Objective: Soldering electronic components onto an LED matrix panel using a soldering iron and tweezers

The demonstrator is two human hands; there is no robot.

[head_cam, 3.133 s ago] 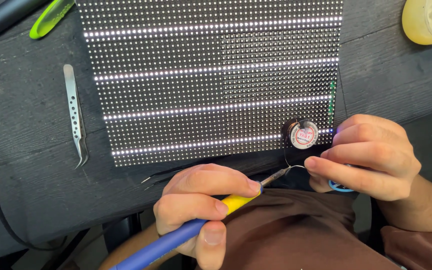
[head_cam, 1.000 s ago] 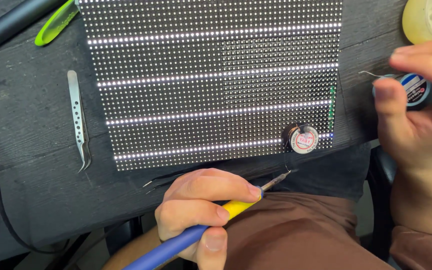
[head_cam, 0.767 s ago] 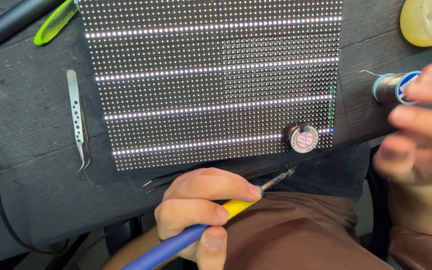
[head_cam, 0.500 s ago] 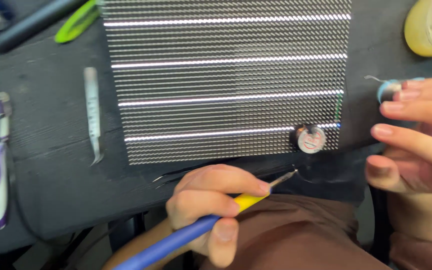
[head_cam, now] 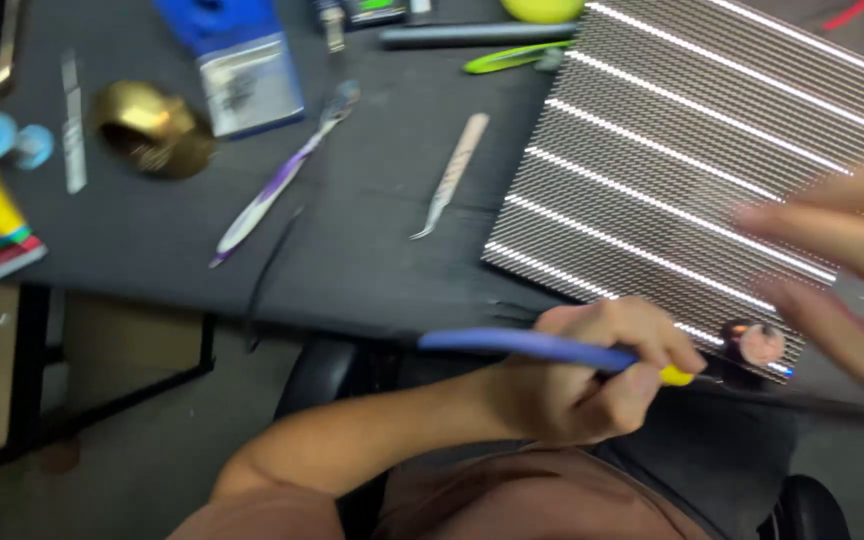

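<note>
While left hand (head_cam: 572, 375) stays clamped on the soldering iron (head_cam: 542, 349), right-hand fingers (head_cam: 832, 225) have spread, empty.

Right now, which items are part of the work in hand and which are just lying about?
In use: blue-handled soldering iron in left hand; LED panel; small round tin; right hand, empty, blurred.
Lying about: tweezers, purple toothbrush, brass holder, green cutter.

panel (head_cam: 712, 180): grey dot grid, white stripes
iron (head_cam: 542, 350): blue handle, yellow collar
toothbrush (head_cam: 272, 190): purple and white
table (head_cam: 352, 250): black
</note>
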